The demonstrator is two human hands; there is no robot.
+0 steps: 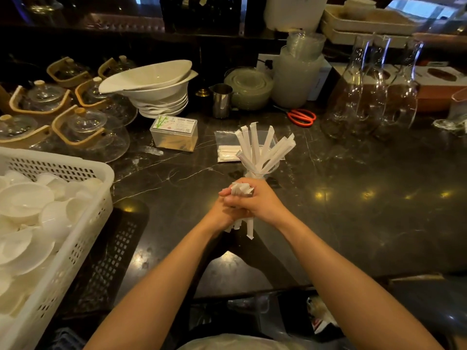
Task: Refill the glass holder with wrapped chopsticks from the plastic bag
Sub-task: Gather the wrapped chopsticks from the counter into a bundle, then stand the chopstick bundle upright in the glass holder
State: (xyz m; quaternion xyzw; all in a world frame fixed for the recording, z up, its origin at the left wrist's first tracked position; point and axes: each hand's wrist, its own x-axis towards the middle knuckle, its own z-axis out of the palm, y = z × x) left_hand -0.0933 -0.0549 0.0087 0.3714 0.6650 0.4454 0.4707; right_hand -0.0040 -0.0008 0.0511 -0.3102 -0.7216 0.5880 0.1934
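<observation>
Both hands clasp one bundle of white wrapped chopsticks (pixel 249 227) upright over the dark counter. My left hand (pixel 225 213) grips it from the left, my right hand (pixel 255 200) wraps over it from the right. Paper ends stick out above the fists and below them. Just beyond the hands stands the glass holder (pixel 271 170) with several wrapped chopsticks (pixel 255 145) fanned out of its mouth. Behind it lies the clear plastic bag (pixel 227 147), flat, with more white wrapped pieces inside.
A white plastic crate (pixel 83 223) of white bowls fills the near left. Glass teapots (pixel 83 127), stacked white bowls (pixel 156 94), a toothpick box (pixel 174 133) and a steel jug (pixel 222 99) stand behind. Red scissors (pixel 302 117) and glass carafes (pixel 374 92) are at the right.
</observation>
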